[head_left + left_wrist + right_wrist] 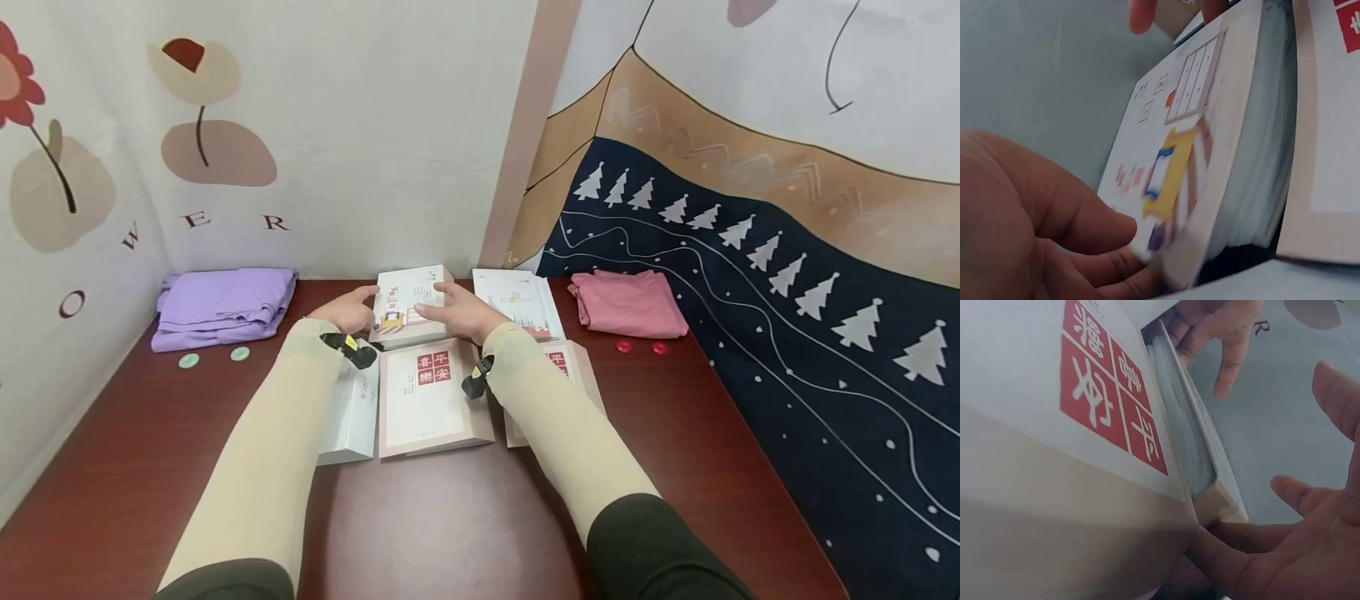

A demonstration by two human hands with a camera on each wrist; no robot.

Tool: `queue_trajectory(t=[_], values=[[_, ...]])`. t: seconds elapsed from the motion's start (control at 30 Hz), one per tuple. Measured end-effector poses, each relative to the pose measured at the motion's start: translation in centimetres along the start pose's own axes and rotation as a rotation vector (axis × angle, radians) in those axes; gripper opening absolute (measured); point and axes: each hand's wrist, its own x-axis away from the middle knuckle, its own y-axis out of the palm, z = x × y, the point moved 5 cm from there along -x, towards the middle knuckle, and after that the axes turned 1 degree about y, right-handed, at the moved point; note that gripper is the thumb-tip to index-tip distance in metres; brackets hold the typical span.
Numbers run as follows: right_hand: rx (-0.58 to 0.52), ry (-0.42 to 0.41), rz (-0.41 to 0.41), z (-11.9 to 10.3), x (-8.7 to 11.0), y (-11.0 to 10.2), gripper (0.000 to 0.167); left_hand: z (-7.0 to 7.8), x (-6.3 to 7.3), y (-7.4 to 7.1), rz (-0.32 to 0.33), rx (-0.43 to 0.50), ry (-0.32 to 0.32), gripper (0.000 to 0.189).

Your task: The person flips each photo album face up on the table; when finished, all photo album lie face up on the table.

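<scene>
In the head view, a thick white album (408, 307) with printed furniture drawings lies at the back middle, its page block facing the near album. My left hand (347, 312) is at its left side, fingers touching the edge; in the left wrist view, the thumb (1094, 225) reaches toward the cover. At the album's right side is my right hand (468, 312), its fingers spread and fairly straight; lower fingers touch by the corner in the right wrist view. Just in front lies an album (427, 408) with red square characters.
Further albums lie alongside: a pale blue one (352, 421) partly under my left arm, a red-marked one (581, 371) behind my right forearm, and a white one (517, 300). Folded purple cloth (225, 308), green discs (240, 354), folded pink cloth (630, 304) and red discs (658, 347) flank them.
</scene>
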Motion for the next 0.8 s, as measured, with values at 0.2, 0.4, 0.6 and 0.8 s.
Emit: queue_trajectory(t=[0.2,0.4,0.6,0.8], values=[[-0.037,0.018,-0.009,0.32,0.0,0.06,0.086,0.08,-0.71,0.04,0.003,-0.021,-0.063,0.093],[0.006,0.007,0.001,0.16,-0.01,-0.01,0.085,-0.23,-0.82,0.03,0.014,0.043,-0.082,0.09],[0.0,0.006,-0.003,-0.01,0.03,0.02,0.085,-0.06,-0.48,-0.17,0.023,0.053,-0.07,0.09],[-0.04,-0.002,-0.007,0.01,-0.1,-0.01,0.083,0.06,-0.5,-0.1,0.005,0.103,-0.047,0.089]])
